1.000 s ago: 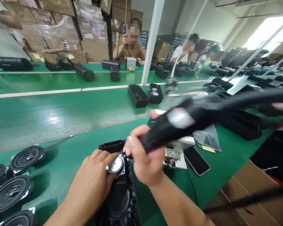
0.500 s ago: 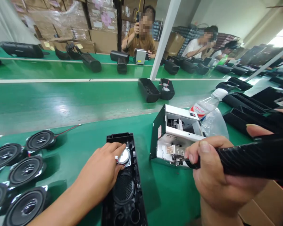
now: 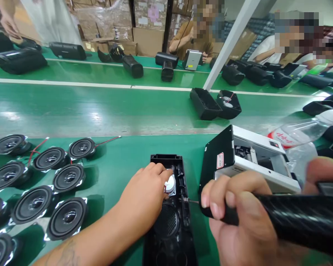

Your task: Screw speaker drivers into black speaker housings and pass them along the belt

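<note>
A long black speaker housing (image 3: 189, 240), open side up, lies on the green bench. Inside its far half sits a small speaker driver (image 3: 171, 184) with a silvery round back. My left hand (image 3: 145, 192) has its fingers closed about this driver, covering part of it. My right hand (image 3: 241, 207) grips a black electric screwdriver (image 3: 302, 218), held almost level. Its thin bit points left, and the shiny tip is over the housing's right edge; whether it touches, I cannot tell. A round grille (image 3: 169, 220) shows nearer me in the housing.
Several black speaker drivers (image 3: 67, 218) lie at left. Beyond my right hand stands a screw feeder (image 3: 218, 151), with a plastic bottle (image 3: 296, 133) leaning behind it. Two black housings (image 3: 205, 104) rest on the green line by a white post (image 3: 230, 46). Co-workers sit opposite.
My right hand has brought the screwdriver from the screw feeder leftward to the housing's right edge. My left hand stays on the driver. The view has turned left.
</note>
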A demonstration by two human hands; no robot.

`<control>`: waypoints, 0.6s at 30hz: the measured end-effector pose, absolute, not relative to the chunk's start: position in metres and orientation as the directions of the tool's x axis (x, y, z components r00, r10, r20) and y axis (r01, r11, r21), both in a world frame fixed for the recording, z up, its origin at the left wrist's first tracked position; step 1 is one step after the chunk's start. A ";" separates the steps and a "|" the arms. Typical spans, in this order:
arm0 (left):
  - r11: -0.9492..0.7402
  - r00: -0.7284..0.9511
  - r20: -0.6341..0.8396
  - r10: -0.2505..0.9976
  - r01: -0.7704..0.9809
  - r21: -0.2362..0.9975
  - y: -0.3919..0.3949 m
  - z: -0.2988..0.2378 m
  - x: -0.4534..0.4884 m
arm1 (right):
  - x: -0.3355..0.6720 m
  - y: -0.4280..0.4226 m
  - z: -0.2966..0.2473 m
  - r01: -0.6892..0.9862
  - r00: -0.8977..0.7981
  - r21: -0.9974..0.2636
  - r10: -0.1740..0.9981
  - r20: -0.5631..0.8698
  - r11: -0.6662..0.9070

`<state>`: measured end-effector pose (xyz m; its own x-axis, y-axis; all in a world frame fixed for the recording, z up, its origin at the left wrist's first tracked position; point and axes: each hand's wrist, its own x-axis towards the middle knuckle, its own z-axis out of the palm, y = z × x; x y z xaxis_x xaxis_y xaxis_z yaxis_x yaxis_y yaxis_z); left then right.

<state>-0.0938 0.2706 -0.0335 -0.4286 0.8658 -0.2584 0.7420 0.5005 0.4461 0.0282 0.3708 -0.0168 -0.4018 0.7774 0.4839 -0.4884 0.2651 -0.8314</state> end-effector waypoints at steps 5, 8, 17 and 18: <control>0.497 -0.413 -0.278 0.867 0.741 0.451 0.272 -0.031 -0.095 | 0.013 0.373 -0.039 -0.492 -0.388 -0.819 0.768 0.509 0.294; 0.495 -0.408 -0.282 0.869 0.749 0.441 0.272 -0.032 -0.096 | 0.012 0.375 -0.046 -0.490 -0.404 -0.827 0.768 0.497 0.278; 0.470 -0.396 -0.255 0.882 0.771 0.429 0.274 -0.034 -0.094 | 0.010 0.375 -0.058 -0.492 -0.432 -0.816 0.729 0.532 0.303; 0.466 -0.394 -0.249 0.885 0.775 0.428 0.274 -0.034 -0.094 | 0.012 0.376 -0.061 -0.498 -0.449 -0.812 0.710 0.542 0.305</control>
